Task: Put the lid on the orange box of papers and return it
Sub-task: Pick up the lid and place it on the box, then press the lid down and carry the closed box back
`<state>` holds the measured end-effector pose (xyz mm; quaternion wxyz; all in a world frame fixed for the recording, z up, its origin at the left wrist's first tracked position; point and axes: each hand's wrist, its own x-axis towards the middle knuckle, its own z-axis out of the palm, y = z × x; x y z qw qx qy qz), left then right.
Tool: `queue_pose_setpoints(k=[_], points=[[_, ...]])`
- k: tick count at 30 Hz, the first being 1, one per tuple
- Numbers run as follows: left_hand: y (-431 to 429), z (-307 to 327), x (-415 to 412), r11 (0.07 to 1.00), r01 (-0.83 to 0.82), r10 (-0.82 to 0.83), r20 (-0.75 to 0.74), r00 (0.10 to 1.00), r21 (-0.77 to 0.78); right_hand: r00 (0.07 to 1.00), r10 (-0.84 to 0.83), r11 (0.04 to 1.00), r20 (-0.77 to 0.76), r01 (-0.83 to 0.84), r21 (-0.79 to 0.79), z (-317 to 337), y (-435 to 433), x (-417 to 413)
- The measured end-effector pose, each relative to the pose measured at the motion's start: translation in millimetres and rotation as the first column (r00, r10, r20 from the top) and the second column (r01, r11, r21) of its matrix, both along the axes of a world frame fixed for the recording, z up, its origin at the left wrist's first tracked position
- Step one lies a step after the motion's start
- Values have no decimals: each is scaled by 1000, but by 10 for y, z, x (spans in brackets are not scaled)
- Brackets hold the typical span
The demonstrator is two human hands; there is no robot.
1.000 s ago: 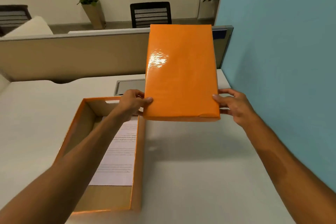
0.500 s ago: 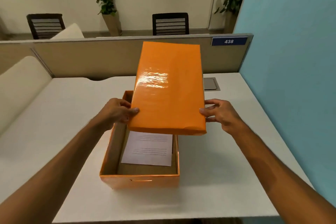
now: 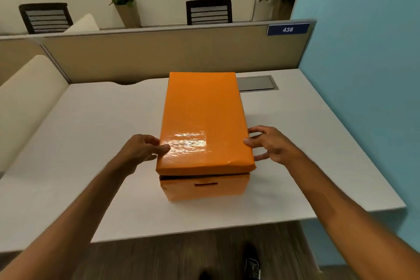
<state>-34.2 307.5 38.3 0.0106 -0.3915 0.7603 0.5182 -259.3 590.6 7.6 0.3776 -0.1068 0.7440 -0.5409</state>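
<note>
The orange lid lies on top of the orange box, which stands in the middle of the white desk. At the near end a thin dark gap shows between lid and box. The papers are hidden inside. My left hand grips the lid's near left edge, thumb on top. On the near right edge my right hand holds the lid, its thumb against the rim and its fingers spread along the side.
A grey cable hatch is set into the desk just behind the box. A beige partition with a "438" sign closes the far side, and a blue wall the right. The desk's front edge lies near me.
Both hands carried the lid leftward and down from above the desk onto the box. The papers, seen half a second ago, are now covered.
</note>
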Motion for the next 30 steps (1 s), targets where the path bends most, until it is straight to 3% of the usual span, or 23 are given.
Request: queue_pose_setpoints(k=[7, 18, 30], points=[[88, -253, 166, 999, 11, -11, 9, 1000, -52, 1000, -7, 1000, 7, 7, 28, -69, -6, 186], [142, -403, 224, 1000, -28, 28, 17, 999, 10, 999, -12, 997, -46, 15, 71, -191, -39, 222], [155, -513, 296, 996, -30, 36, -71, 997, 81, 995, -18, 992, -95, 30, 121, -298, -99, 252]])
